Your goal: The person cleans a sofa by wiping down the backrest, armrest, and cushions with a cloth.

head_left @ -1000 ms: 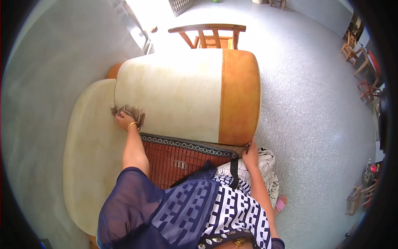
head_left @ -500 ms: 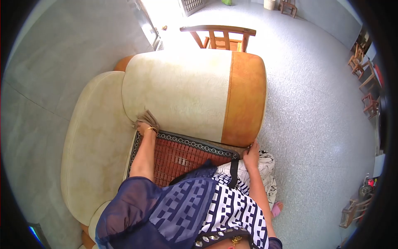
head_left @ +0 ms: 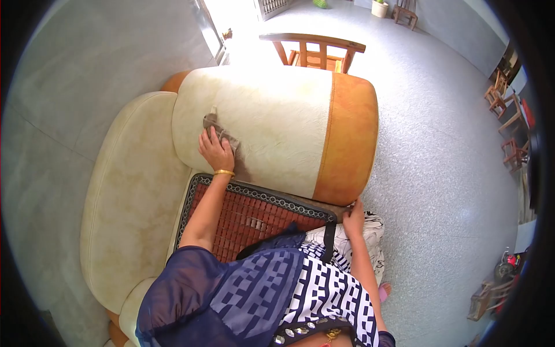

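My left hand [head_left: 217,152] presses a grey-brown cloth [head_left: 231,141] against the cream top of the sofa armrest [head_left: 277,127]. The cloth is bunched under the fingers, and a dark patch or shadow lies beside it. A gold bangle circles that wrist. My right hand [head_left: 353,220] is at the front corner where the armrest meets the seat, its fingers bent round the sofa edge and partly hidden. Between my arms, a reddish-brown tiled seat mat [head_left: 263,211] with a dark patterned border covers the seat.
The cream sofa backrest [head_left: 127,191] stands at the left against a grey wall [head_left: 63,115]. Past the armrest is a wooden chair [head_left: 315,55]. Small wooden stools [head_left: 496,95] line the far right of the speckled floor [head_left: 439,173]. A white pot [head_left: 380,8] stands at the back.
My left hand has moved with the cloth from the inner corner by the backrest up onto the armrest's top. The right hand stays at the front corner.
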Motion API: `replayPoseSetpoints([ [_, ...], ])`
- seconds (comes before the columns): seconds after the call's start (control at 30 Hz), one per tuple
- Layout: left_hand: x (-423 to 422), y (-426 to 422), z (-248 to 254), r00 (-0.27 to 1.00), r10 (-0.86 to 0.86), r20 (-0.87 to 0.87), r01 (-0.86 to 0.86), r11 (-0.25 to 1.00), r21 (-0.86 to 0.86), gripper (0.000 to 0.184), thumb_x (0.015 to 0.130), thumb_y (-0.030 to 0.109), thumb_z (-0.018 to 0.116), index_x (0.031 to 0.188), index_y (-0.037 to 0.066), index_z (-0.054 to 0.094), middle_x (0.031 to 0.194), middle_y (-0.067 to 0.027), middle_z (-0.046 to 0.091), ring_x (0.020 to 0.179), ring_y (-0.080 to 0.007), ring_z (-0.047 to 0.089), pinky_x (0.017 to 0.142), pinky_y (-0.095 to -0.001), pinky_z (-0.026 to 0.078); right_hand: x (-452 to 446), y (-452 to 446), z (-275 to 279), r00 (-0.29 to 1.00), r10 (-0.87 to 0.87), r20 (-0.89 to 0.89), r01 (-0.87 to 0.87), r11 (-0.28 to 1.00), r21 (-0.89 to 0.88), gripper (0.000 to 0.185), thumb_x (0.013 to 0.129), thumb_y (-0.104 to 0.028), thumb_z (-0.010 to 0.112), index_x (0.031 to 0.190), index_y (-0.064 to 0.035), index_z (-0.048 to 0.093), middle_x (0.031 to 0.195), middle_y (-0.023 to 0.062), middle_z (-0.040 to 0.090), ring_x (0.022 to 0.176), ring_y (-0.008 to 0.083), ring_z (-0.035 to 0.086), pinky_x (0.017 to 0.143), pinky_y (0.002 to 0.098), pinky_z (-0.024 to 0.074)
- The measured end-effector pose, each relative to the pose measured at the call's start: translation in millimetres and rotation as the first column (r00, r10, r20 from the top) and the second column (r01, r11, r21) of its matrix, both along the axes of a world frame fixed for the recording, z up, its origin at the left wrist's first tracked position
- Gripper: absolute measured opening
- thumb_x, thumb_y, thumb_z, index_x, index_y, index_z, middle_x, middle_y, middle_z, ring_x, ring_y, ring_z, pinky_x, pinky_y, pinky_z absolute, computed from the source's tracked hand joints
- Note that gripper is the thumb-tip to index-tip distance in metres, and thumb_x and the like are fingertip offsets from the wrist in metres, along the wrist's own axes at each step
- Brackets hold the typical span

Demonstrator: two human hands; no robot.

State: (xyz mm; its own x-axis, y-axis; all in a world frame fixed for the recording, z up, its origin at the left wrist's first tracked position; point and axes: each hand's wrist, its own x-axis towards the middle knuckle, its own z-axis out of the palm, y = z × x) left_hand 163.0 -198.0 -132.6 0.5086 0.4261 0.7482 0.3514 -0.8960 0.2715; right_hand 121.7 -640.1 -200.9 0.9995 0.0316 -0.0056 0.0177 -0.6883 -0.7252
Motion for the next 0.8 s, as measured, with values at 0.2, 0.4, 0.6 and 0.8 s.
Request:
replayPoseSetpoints([
  [0.2, 39, 70, 19, 0.992, 0.062, -0.109, -0.066, 0.997, -0.038, 0.051, 0.087, 0.028, 0.047, 0.135, 0.010, 0.046, 0.141, -0.0148, 0.040, 0.130, -0.0359, 0.035, 0.101, -0.0596, 0.028, 0, -1, 2, 1.000, 0.003, -0.031, -0.003, 1.000, 0.000, 0.066, 0.072, 0.001, 0.050, 0.135, 0.0035, 0.032, 0.116, 0.0257, 0.048, 0.103, 0.0413, 0.052, 0.088, 0.0424, 0.0444],
  [0.4, 75, 147, 46, 0.946, 0.183, -0.268, -0.216, 0.972, -0.096, 0.051, 0.087, 0.031, 0.046, 0.134, 0.010, 0.047, 0.141, -0.0125, 0.041, 0.130, -0.0309, 0.037, 0.100, -0.0589, 0.033, 25, 3, 11, 0.939, -0.229, 0.258, 0.236, 0.972, 0.004, 0.061, 0.074, 0.000, 0.050, 0.133, 0.0058, 0.036, 0.129, 0.0271, 0.043, 0.121, 0.0411, 0.043, 0.103, 0.0427, 0.0349],
  [0.6, 90, 142, 47, 0.943, 0.257, -0.213, -0.293, 0.943, -0.159, 0.049, 0.086, 0.027, 0.051, 0.130, 0.007, 0.051, 0.134, -0.0152, 0.048, 0.125, -0.0325, 0.041, 0.103, -0.0484, 0.036, 104, 46, 139, 0.743, 0.016, 0.669, 0.111, 0.983, -0.148, 0.059, 0.082, -0.012, 0.052, 0.137, 0.0017, 0.036, 0.142, 0.0219, 0.034, 0.134, 0.0371, 0.029, 0.110, 0.0480, 0.0231],
  [0.8, 77, 88, 38, 0.995, 0.062, -0.077, -0.075, 0.980, -0.186, 0.048, 0.085, 0.022, 0.052, 0.127, 0.000, 0.052, 0.134, -0.0203, 0.047, 0.124, -0.0372, 0.041, 0.109, -0.0428, 0.028, 159, 105, 141, 0.772, 0.189, 0.607, 0.169, 0.859, -0.483, 0.061, 0.090, -0.038, 0.047, 0.141, -0.0061, 0.035, 0.147, 0.0153, 0.031, 0.137, 0.0316, 0.027, 0.111, 0.0496, 0.0201],
])
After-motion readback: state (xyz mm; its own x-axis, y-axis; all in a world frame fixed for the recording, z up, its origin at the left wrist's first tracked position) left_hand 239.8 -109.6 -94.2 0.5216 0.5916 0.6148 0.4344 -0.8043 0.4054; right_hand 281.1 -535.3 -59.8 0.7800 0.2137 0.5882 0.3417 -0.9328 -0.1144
